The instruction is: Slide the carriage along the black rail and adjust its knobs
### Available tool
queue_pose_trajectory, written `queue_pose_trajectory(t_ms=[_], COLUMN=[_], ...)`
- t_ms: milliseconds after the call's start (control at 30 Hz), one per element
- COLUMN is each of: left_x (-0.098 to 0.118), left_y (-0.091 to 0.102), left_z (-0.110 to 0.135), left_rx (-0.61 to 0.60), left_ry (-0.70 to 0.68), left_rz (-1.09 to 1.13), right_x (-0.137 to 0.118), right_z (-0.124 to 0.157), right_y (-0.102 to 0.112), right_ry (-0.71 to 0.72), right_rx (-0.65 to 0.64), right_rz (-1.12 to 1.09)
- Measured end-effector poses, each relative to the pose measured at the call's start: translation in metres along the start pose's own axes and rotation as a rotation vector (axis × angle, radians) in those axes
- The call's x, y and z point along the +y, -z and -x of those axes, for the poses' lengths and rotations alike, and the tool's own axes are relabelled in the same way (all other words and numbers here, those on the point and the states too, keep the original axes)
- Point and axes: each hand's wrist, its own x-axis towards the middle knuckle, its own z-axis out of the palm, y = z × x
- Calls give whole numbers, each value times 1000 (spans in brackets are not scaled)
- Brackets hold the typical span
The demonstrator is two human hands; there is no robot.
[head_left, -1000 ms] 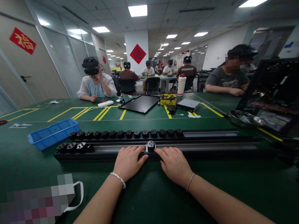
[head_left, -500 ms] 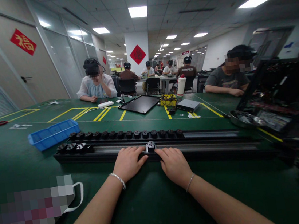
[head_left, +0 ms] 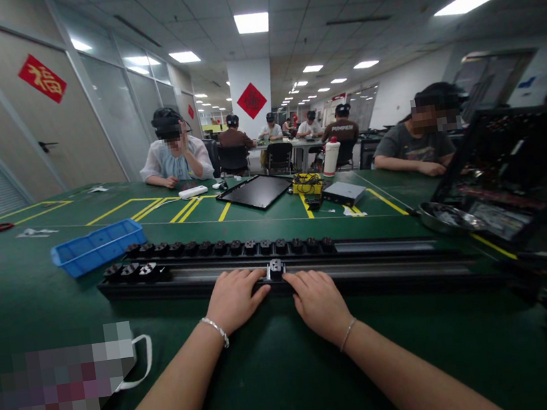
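1. Left hand, right hand: lying flat, unclenched, flanking block on near rail; seemingly just touching it.
2. Block risking jamming if pushed unevenly.
3. Fingers risking pinching against the rail.

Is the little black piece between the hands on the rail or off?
On: the small black block sits on the long black metal rail, between left hand and right hand.

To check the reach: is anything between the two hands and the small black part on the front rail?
Nothing visible does. The small black part sits on the front rail, with the left hand and right hand close on either side.
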Motion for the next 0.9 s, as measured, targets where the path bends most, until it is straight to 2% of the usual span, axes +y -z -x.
queue_pose_trajectory(t_ms=[900], left_x=[0], left_y=[1], left_z=[0], left_rx=[-15], left_ry=[-23], left_rz=[-25], right_x=[1], right_z=[0], right_y=[-4], right_ry=[-5], right_rx=[11], right_rz=[0])
